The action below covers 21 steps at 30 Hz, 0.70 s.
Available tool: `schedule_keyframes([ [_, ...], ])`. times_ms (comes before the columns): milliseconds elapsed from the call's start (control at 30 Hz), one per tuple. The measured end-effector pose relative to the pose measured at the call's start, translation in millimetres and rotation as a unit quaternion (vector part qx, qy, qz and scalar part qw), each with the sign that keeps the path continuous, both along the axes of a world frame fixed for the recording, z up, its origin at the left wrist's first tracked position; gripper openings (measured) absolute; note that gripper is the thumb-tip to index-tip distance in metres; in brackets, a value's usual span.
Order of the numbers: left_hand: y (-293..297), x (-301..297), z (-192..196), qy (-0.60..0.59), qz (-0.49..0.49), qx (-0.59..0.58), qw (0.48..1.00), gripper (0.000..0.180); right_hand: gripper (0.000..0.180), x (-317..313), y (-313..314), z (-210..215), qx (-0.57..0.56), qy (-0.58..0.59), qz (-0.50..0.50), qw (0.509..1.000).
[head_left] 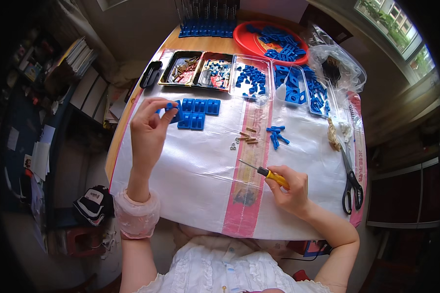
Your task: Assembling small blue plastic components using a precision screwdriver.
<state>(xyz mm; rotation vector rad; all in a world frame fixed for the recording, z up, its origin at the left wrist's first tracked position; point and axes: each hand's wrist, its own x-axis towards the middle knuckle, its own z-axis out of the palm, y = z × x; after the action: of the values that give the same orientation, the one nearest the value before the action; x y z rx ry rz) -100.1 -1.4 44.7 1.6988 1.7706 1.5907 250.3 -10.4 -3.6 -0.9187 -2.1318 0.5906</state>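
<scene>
My left hand (151, 119) is closed in a pinch on a blue plastic part (177, 115) at the left of the table. Just right of it lie several blue plastic blocks (199, 106) in two rows. In my right hand (291, 189) is a screwdriver (277, 178) with a yellow and black handle, its thin shaft pointing up and left. Beyond its tip, several brass-coloured pins (250, 136) lie beside small metal nuts (233, 145). Small blue lever-like pieces (277, 136) form a loose group to their right. The fingers partly hide the held part.
Along the far side stand black trays (162, 73) and clear trays (235, 92) of small parts. Behind them are a red basin (240, 39) of blue pieces and a rack of upright rods (205, 28). Scissors (351, 188) and a plastic bag (349, 68) lie at the right.
</scene>
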Motion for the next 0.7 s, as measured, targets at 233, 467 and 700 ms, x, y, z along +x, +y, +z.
schedule_keyframes([
  [233, -1, -46, 2, 0.153, 0.031, -0.121, 0.98, 0.015, 0.025, -2, 0, 0, -0.038, -0.012, 0.008, 0.999],
  [467, 33, -60, -29, 0.202, 0.043, -0.176, 0.963, 0.017, 0.024, -3, 0, -1, -0.04, -0.023, 0.019, 0.999],
  [700, 37, -60, -31, 0.253, 0.084, -0.194, 0.944, 0.018, 0.024, -2, -1, -2, -0.051, -0.034, 0.021, 0.998],
])
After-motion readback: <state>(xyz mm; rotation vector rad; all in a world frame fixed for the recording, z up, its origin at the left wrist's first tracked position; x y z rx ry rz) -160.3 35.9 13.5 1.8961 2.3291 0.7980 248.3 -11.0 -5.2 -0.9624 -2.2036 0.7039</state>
